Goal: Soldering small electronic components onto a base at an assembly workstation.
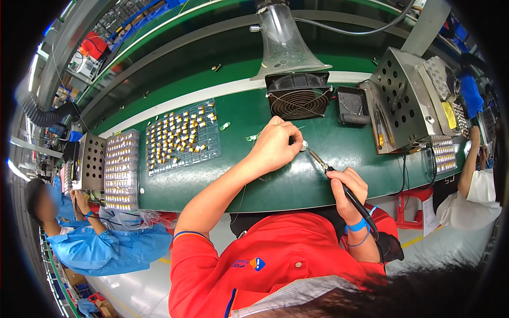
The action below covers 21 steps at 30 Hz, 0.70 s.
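Observation:
My left hand (277, 146) is closed in a pinch over the green workbench (249, 188). At its fingertips shows a small pale round part (304, 146), too small to name. My right hand (350, 191) is wrapped round the black handle of a soldering iron (319, 160). The iron slants up to the left, and its tip is at or very close to the pale part; contact is hard to tell. Just left of my left hand lies a small green-and-white part (251, 138), with a similar green-and-white piece (225, 126) farther left.
A clear tray (212, 146) holds many yellow-and-white parts; a fuller tray (122, 169) stands left of it. Ahead are a black fan (299, 103) and a clear fume hood (283, 37). Rightward sit a black box (353, 106) and perforated metal box (400, 100). Co-workers sit both sides.

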Each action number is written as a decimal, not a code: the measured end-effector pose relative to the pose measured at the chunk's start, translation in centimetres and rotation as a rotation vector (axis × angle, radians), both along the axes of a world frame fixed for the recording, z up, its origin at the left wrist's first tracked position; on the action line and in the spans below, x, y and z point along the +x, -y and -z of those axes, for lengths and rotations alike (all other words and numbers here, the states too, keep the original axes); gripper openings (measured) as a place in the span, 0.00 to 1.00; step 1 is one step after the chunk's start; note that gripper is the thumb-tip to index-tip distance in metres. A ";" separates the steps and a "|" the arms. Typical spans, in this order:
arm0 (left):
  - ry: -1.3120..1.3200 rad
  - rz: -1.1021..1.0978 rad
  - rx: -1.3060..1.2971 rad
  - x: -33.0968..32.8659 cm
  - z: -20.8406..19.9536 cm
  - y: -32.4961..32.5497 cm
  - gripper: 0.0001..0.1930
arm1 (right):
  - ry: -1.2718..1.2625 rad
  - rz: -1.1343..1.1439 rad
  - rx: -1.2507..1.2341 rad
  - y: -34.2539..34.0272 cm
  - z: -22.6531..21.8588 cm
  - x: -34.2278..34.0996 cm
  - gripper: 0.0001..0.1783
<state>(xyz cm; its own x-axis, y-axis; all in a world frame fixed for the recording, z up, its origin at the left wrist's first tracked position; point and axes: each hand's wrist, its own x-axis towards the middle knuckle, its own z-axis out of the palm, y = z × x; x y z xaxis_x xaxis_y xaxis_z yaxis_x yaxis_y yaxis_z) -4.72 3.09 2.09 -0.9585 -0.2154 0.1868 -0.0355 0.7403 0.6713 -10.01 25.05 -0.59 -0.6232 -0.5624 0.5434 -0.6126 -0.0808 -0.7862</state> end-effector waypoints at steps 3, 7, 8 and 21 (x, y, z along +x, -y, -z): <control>0.008 -0.005 0.002 -0.1 -0.1 0.0 0.03 | -0.011 0.005 0.010 0.0 0.0 -0.1 0.06; 0.027 -0.015 -0.009 -0.2 0.0 0.0 0.03 | -0.004 0.031 0.020 0.1 0.0 -0.1 0.09; 0.028 -0.014 0.003 -0.2 0.0 0.0 0.03 | -0.013 0.011 0.020 0.1 0.0 -0.1 0.09; 0.024 0.011 0.030 -0.3 -0.1 0.2 0.03 | -0.008 -0.010 0.031 0.2 0.0 -0.2 0.06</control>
<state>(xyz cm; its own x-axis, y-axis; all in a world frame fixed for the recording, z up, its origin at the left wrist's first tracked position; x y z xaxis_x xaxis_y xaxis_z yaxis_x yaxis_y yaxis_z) -5.03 2.86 2.21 -0.9648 -0.2103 0.1577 -0.0438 0.7203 0.6922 -10.17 24.87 -0.59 -0.6133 -0.5852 0.5305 -0.6178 -0.0631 -0.7838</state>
